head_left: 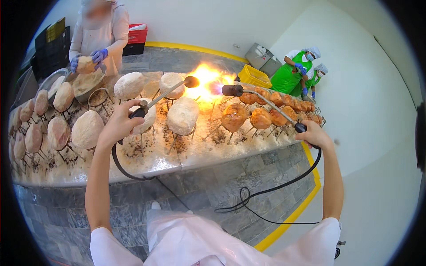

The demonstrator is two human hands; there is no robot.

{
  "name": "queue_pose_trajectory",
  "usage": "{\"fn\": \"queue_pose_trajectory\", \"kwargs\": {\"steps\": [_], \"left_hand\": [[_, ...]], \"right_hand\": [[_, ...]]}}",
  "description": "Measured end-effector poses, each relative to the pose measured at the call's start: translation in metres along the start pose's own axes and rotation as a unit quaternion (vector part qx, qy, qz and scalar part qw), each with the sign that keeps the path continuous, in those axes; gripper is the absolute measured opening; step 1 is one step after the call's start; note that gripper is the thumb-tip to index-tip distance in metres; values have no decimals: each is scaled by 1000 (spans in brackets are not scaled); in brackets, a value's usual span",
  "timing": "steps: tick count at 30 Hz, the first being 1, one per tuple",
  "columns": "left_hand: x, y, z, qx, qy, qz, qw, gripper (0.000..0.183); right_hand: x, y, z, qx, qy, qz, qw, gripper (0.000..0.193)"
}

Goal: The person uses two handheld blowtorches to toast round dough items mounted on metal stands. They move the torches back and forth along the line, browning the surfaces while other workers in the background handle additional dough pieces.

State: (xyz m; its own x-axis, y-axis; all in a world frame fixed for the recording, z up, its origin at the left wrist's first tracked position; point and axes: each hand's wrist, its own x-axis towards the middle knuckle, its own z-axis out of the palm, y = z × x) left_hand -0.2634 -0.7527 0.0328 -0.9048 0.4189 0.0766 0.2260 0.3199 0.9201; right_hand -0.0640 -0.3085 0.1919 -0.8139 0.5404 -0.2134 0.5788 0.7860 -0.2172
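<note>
My left hand is closed round the black handle of a gas torch, its burner pointing right. In my right hand is a second gas torch, with its burner aimed left. Bright orange flame fills the gap between the two burner heads and hides whatever is behind it. Just below the flame, a rounded white-dusted lump, perhaps meat, rests on a wire stand. Right of it, a browned, glossy lump sits on another stand. More white lumps line the left, more browned ones the right.
The metal table is strewn with dark scraps. Across it, a person in white holds a pale lump over a bowl. A yellow crate and two people in green aprons are beyond. Black hoses hang near me.
</note>
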Motion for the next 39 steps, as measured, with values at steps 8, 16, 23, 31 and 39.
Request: {"fn": "queue_pose_trajectory", "kwargs": {"steps": [8, 16, 23, 31, 39], "left_hand": [[11, -17, -7, -35, -26, -31, 999, 48], [5, -37, -11, -70, -34, -28, 997, 47], [-27, -26, -4, -95, -7, -39, 995, 50], [-169, -31, 26, -199, 125, -55, 970, 40], [-326, -25, 104, -236, 162, -155, 945, 49]], "right_hand": [[-11, -40, 32, -107, 45, 15, 993, 31], [-24, -71, 62, -202, 107, -30, 973, 31], [-22, -49, 96, -214, 157, -56, 962, 28], [-149, 20, 183, 211, 40, 51, 975, 41], [-259, 35, 354, 474, -22, 9, 880, 33]]}}
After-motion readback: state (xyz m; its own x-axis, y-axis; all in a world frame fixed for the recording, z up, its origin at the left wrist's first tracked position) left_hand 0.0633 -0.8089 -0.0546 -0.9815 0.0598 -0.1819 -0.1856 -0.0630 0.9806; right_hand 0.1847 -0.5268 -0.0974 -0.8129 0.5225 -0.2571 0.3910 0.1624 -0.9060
